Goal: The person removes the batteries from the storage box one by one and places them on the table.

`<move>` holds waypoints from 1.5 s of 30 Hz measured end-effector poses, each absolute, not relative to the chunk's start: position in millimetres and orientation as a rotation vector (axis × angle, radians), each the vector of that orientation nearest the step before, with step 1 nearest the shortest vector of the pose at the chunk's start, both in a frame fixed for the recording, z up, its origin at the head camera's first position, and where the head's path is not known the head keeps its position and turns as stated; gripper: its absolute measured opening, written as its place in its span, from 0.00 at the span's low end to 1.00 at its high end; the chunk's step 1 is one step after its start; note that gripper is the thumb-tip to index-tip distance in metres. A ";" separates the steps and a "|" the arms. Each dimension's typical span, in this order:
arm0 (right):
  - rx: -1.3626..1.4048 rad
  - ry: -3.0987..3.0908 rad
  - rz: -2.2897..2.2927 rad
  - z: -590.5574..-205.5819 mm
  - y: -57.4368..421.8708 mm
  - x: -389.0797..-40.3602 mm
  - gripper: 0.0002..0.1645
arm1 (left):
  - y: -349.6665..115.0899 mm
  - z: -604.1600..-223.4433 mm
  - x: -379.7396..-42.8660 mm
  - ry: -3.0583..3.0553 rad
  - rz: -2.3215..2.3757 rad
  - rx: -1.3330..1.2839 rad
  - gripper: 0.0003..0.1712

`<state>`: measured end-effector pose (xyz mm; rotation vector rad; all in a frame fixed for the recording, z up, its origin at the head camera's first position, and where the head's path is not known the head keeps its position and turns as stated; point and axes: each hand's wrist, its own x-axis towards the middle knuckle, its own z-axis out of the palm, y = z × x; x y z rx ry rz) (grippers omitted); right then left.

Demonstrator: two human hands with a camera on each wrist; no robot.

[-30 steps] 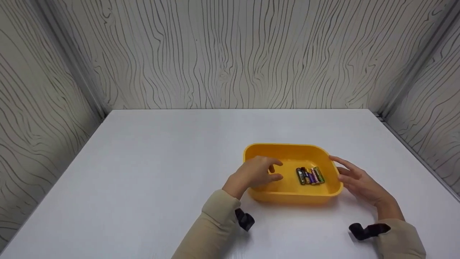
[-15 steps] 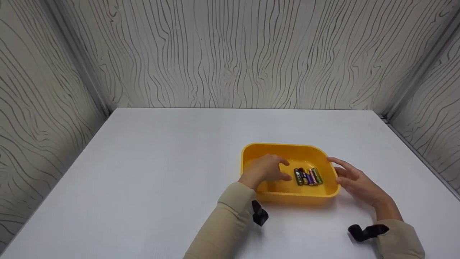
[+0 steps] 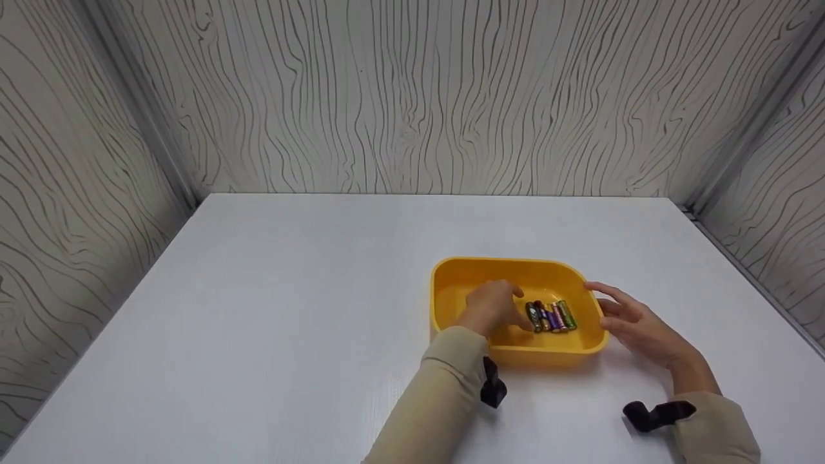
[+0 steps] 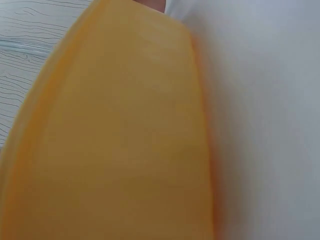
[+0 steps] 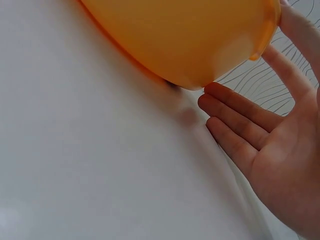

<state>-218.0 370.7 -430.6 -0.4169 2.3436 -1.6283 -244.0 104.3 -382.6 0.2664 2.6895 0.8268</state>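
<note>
A yellow plastic bin (image 3: 548, 356) holds several small batteries (image 3: 554, 317) lying side by side in a row toward its right end. Inside the bin, my left hand (image 3: 493, 306) reaches down just left of the row, thumb and index finger spread apart, at the dark end battery (image 3: 533, 316). Its other fingers are hidden in the head view. In the left wrist view the bin wall (image 4: 125, 120) covers nearly all of the hand. My right hand (image 3: 648, 332) touches the bin's right end from outside. The right wrist view shows its fingers (image 5: 237, 117) extended against the wall.
The bin stands on a white table (image 3: 271, 309), right of the middle. Panels with a wood-grain line pattern (image 3: 399, 96) close off the back and both sides. Each sleeve carries a small black wrist camera (image 3: 493, 383).
My left hand has moved right inside the bin, from its left end up to the batteries. The right hand stays at the right end, and the batteries lie as before.
</note>
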 end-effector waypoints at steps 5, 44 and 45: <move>-0.430 2.324 -1.630 -430.1 369.9 -219.1 0.36 | 108.2 -387.2 -243.8 2.629 0.926 0.151 0.31; -0.428 2.280 -1.649 -430.3 372.7 -219.5 0.37 | 94.1 -362.4 -240.7 2.791 0.575 0.504 0.30; -0.427 2.290 -1.639 -430.4 372.6 -219.8 0.37 | 92.2 -361.4 -241.1 2.788 0.589 0.514 0.30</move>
